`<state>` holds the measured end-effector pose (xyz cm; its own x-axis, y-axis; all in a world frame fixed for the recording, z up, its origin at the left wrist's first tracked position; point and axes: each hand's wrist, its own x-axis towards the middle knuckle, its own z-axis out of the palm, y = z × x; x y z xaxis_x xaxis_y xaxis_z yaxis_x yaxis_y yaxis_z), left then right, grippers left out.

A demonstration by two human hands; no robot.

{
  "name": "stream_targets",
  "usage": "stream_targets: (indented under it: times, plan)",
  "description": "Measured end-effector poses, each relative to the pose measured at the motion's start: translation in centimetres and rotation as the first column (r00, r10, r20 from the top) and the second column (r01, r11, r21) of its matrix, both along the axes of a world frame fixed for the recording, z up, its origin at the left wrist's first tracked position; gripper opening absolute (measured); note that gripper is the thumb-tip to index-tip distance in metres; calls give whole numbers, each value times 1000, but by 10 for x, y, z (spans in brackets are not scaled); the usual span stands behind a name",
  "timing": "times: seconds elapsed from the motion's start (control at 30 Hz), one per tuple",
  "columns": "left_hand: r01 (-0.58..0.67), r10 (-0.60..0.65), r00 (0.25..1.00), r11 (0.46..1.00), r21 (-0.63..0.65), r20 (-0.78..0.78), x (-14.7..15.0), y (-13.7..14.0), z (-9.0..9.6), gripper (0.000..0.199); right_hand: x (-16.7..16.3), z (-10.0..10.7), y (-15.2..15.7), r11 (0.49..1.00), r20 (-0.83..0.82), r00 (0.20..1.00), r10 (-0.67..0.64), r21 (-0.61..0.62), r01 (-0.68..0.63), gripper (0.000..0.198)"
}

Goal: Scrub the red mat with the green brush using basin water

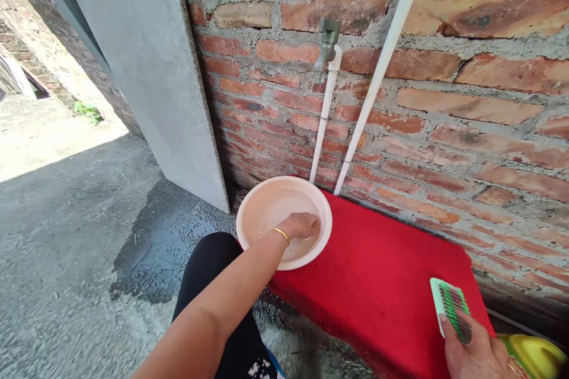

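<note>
While the left hand reaches down inside the pale basin, its fingers are curled, and whether they grip anything under there I cannot tell. The right hand, well apart from it, holds a brush with green bristles, thumb and fingers closed around its near end. Between the two hands stretches the red desk, with the basin at its left end. A tap stands beyond the left hand; something yellow is just beside the right.
</note>
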<state>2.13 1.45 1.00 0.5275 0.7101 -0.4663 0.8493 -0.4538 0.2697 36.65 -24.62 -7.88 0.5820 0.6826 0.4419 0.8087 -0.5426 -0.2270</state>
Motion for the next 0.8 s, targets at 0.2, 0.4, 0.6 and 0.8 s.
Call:
stream_targets:
  times: [0.2,0.4,0.6,0.8]
  plan:
    - [-2,2,1000,1000,11,-9,0,0,-1,27,-63,-6,20,881,-136,871,472,120,-458,47]
    - [3,-3,1000,1000,9,-1,-1,2,-4,27,-136,-5,52,687,-122,677,726,82,-722,29]
    - [-7,7,1000,1000,1,-2,0,1,-3,26,-102,1,79,816,-10,816,578,24,-578,48]
    - [-5,5,1000,1000,-8,10,-1,0,2,27,-14,8,51,995,120,988,100,-11,-100,69]
